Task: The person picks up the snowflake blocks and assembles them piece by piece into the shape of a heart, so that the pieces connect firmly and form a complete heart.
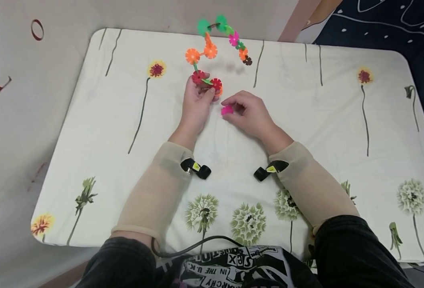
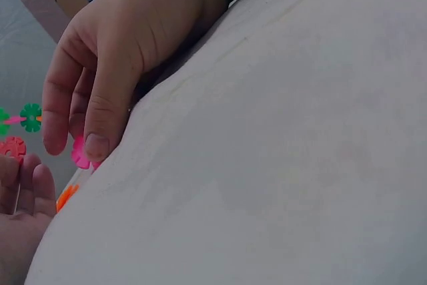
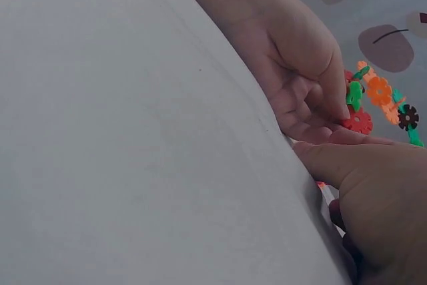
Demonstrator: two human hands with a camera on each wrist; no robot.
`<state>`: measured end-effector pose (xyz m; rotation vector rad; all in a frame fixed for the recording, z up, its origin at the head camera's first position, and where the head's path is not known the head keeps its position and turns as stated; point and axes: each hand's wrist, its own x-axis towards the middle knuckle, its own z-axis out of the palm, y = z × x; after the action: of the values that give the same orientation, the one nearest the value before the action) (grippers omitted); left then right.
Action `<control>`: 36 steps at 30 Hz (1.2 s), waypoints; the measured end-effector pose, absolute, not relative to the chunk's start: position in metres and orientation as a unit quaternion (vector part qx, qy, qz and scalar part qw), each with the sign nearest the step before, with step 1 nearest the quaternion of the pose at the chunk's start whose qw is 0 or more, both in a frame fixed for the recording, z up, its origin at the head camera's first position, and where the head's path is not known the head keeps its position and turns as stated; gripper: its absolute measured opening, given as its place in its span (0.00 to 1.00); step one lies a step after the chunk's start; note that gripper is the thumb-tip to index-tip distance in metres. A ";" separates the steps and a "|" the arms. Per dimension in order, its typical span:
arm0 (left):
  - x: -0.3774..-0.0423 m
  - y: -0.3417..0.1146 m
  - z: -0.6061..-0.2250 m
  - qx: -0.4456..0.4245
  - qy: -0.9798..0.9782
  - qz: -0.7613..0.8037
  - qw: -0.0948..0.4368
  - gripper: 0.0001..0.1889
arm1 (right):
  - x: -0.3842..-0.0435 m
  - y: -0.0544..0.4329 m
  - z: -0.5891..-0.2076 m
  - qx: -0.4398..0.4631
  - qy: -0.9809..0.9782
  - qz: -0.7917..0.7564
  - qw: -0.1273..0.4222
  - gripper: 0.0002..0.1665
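A curving chain of notched plastic flower discs (image 1: 210,51) in orange, green, red, pink and dark brown extends away from my left hand (image 1: 194,105). That hand grips its near end, with thumb and fingers at a red disc (image 1: 216,84) and an orange one partly hidden behind it. Just to the right, my right hand (image 1: 252,114) pinches a loose pink flower disc (image 1: 227,110) between thumb and fingers. A small gap separates the pink disc from the chain. In the left wrist view, the pink disc (image 2: 80,153) shows beside the right thumb; in the right wrist view it is hidden.
A white cloth with a flower print covers the table (image 1: 107,120). Pale wall (image 1: 64,24) borders the left and back, with dark patterned fabric (image 1: 388,28) at the back right. A black cable (image 1: 197,242) runs along the front near the person's shirt.
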<state>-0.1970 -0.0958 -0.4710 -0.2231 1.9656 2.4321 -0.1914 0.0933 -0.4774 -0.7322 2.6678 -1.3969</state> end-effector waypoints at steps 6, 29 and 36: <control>-0.196 -0.096 -0.471 -0.070 0.630 0.774 0.009 0.22 | -0.190 0.093 -0.478 -0.224 0.855 -0.468 0.005 0.16; -0.196 -0.096 -0.470 -0.067 0.632 0.771 0.028 0.18 | -0.192 0.092 -0.481 -0.174 0.832 -0.523 -0.067 0.05; -0.197 -0.094 -0.469 -0.055 0.649 0.757 0.044 0.16 | -0.194 0.089 -0.481 -0.131 0.795 -0.584 -0.101 0.08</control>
<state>-0.1969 -0.0943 -0.4690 -0.1695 1.9843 2.3154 -0.1936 0.0892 -0.4813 -0.4400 2.6724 -1.9614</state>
